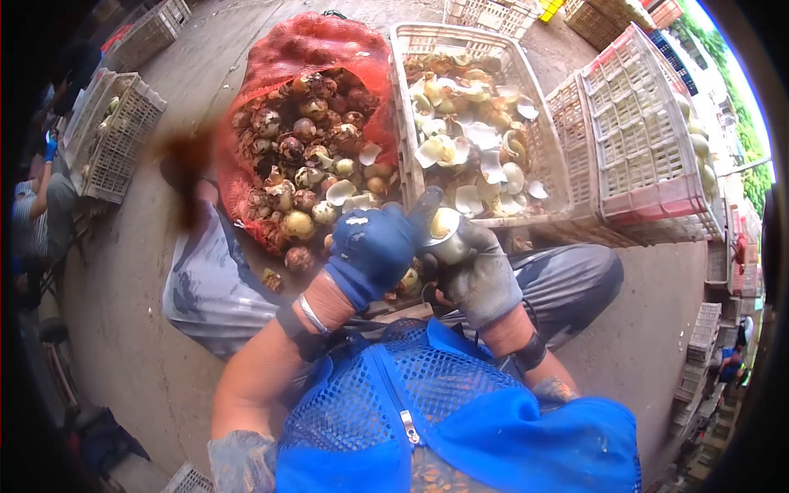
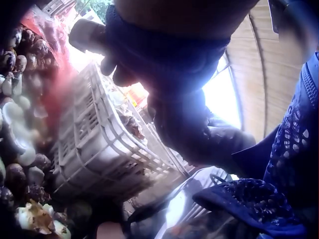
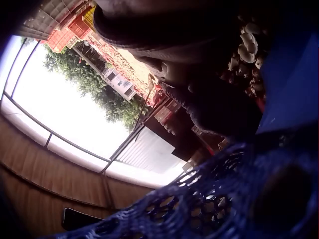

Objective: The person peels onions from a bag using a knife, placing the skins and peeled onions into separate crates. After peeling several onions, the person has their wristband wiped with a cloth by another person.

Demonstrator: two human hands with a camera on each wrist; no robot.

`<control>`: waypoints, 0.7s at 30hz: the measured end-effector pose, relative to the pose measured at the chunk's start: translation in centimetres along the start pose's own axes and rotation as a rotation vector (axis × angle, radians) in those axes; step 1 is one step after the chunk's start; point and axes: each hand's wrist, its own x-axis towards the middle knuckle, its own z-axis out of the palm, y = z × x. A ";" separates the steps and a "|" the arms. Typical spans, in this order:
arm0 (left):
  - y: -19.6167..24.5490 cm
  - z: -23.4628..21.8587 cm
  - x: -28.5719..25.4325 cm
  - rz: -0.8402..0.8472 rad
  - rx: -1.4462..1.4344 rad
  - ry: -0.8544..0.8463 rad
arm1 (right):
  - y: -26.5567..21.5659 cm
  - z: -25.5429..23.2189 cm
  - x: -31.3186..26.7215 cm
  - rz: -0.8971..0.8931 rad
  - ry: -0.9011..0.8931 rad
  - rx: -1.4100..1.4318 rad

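Right hand point(image 1: 485, 275), grey glove: grip closed round an onion point(image 1: 445, 238), fingers and thumb curled on its lower right side. Onion sits between the two hands, in front of the chest, pale and shiny, with a yellowish face up. Left hand point(image 1: 370, 255), blue glove: grip closed, fingers bent, darker fingertips against the onion's left side; can't tell if anything else is in the palm, the glove covers it. Both wrist views are dark around the gloves, onion not readable there.

Red mesh sack point(image 1: 316, 41) lies open just beyond the left hand, full of brown and purple-skinned onions, some partly peeled, with a few white peel pieces on top. One loose onion point(image 1: 299, 260) near its lower edge. White plastic crate point(image 1: 565, 193) right beside the sack, beyond the right hand, holding white and brown peels.

Person sits with legs bent out to both sides, grey trousers point(image 1: 567, 287), blue mesh vest point(image 1: 394, 394) zipped at the front. Dark strap on each wrist, metal bracelet point(image 1: 312, 314) on the left. More crates point(image 1: 641, 140) stand to the right of the peel crate, another crate point(image 1: 123, 135) off to the left on the concrete floor point(image 1: 131, 279)
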 end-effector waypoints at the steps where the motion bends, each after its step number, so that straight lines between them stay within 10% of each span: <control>1: 0.1 0.2 0.2 -0.032 0.073 -0.030 | -0.1 -0.5 0.0 -0.011 0.011 -0.024; 4: -2.5 3.3 0.7 -0.370 -0.101 -0.218 | -0.5 1.1 -2.4 -0.088 0.021 -0.216; 13: -4.4 4.4 -2.4 -0.493 -0.337 -0.108 | -3.6 -0.9 -1.6 -0.021 0.229 -0.036; 18: -6.5 4.4 -6.4 -0.577 -0.241 -0.381 | -15.5 3.0 -3.9 -0.554 0.065 -0.089; 21: -5.6 2.1 -6.4 -0.597 -0.223 -0.444 | -24.7 4.8 -6.6 -0.875 -0.444 0.112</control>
